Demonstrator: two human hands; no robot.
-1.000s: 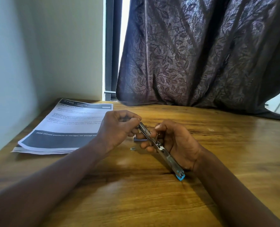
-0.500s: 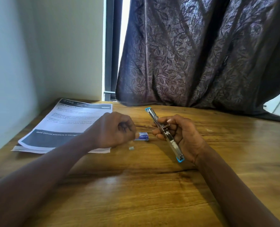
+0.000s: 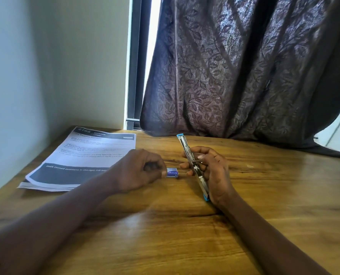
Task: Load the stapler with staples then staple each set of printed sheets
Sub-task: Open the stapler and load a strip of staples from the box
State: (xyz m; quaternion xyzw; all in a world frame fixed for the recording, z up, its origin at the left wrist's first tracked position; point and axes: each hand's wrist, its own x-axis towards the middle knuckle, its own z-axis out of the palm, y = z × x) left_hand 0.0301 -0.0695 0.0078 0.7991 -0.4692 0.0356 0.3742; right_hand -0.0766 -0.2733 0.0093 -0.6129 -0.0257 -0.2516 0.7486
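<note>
My right hand [image 3: 213, 171] grips a slim metal stapler [image 3: 193, 165] with blue ends, swung out to full length and held tilted, its far tip pointing toward the curtain. My left hand [image 3: 139, 169] rests as a fist on the wooden table, its fingertips touching the left end of a small blue staple box [image 3: 172, 173]. Whether anything is pinched in that fist is hidden. A stack of printed sheets [image 3: 81, 157] lies to the left, partly under my left wrist.
The wooden table [image 3: 185, 235] meets a pale wall on the left and a window frame behind. A dark leaf-patterned curtain [image 3: 234, 76] hangs onto the table's back edge. A tiny bright scrap [image 3: 250, 166] lies to the right of my right hand.
My left hand let go of the stapler and dropped to the staple box. My right hand lifted the opened stapler, its far tip now higher and further back.
</note>
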